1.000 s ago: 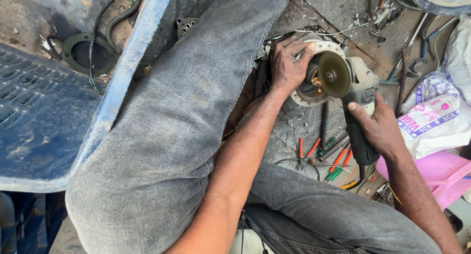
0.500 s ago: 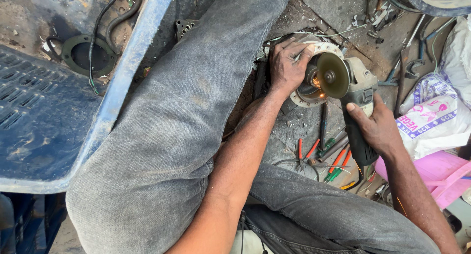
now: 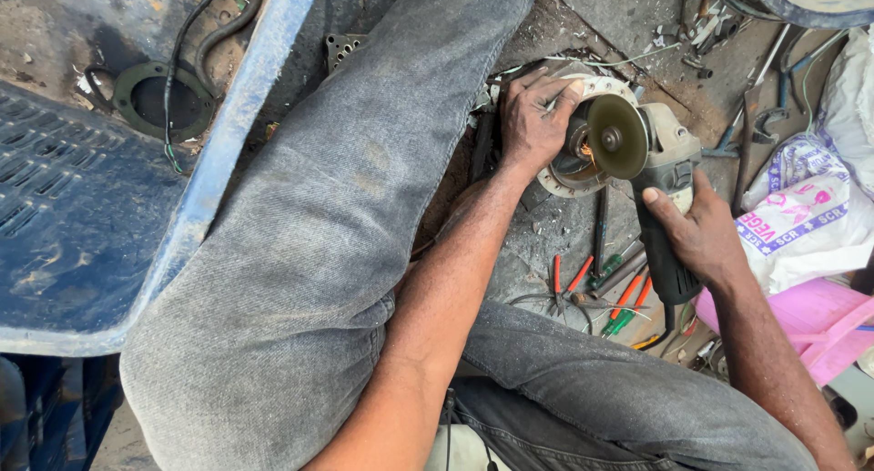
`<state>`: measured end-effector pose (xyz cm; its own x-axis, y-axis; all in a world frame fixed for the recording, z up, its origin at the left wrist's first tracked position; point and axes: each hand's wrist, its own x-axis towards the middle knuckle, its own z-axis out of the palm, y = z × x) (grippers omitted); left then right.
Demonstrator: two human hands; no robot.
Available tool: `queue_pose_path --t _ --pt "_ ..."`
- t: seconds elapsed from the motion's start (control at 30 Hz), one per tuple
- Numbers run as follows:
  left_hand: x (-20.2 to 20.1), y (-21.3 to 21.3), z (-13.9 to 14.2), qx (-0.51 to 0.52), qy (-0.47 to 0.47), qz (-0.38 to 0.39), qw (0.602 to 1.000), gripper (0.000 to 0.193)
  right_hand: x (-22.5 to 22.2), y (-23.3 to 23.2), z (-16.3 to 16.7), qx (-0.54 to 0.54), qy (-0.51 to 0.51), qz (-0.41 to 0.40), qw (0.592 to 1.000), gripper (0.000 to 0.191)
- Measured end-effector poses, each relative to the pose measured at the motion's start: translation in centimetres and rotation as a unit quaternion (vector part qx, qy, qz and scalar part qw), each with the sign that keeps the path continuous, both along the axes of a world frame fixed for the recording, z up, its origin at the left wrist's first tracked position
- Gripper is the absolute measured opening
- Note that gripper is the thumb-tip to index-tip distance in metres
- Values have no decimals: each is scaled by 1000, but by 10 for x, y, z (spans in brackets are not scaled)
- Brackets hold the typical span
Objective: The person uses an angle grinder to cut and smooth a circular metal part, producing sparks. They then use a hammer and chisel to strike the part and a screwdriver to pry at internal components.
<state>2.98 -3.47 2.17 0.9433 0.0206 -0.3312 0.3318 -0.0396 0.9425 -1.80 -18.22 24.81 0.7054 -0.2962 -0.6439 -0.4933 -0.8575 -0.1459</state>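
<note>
My left hand [image 3: 535, 116] presses down on a round pale metal part [image 3: 608, 89] lying on the dirty ground, fingers curled over its near rim. My right hand [image 3: 699, 232] grips the dark handle of an angle grinder [image 3: 657, 182]. The grinder's disc [image 3: 617, 136] sits tilted against the metal part, with a few small sparks glowing at the contact point. My grey-trousered left leg [image 3: 309, 243] stretches across the middle of the view.
Red- and green-handled pliers and screwdrivers [image 3: 605, 289] lie below the part. Spanners [image 3: 751, 116] and scrap sit at upper right beside a white printed sack [image 3: 801, 225] and pink plastic [image 3: 819, 316]. A blue metal panel [image 3: 82, 225] and a dark ring gasket [image 3: 162, 96] are at left.
The grinder disc has stayed on the metal part; sparks appeared half a second ago and are fainter now. Both hands hold nearly the same positions.
</note>
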Motion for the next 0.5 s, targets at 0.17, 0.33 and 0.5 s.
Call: queue_pose_path --t 0.17,0.33,0.5 --pt "0 -1 0 6 -1 -4 1000 34 0 0 -1 -5 -7 23 1000 77" --pt "1 0 1 2 7 -11 1000 34 1 2 0 -7 -7 17 1000 78" --pt "2 1 2 2 4 -10 1000 34 2 3 0 -25 4 7 1000 78"
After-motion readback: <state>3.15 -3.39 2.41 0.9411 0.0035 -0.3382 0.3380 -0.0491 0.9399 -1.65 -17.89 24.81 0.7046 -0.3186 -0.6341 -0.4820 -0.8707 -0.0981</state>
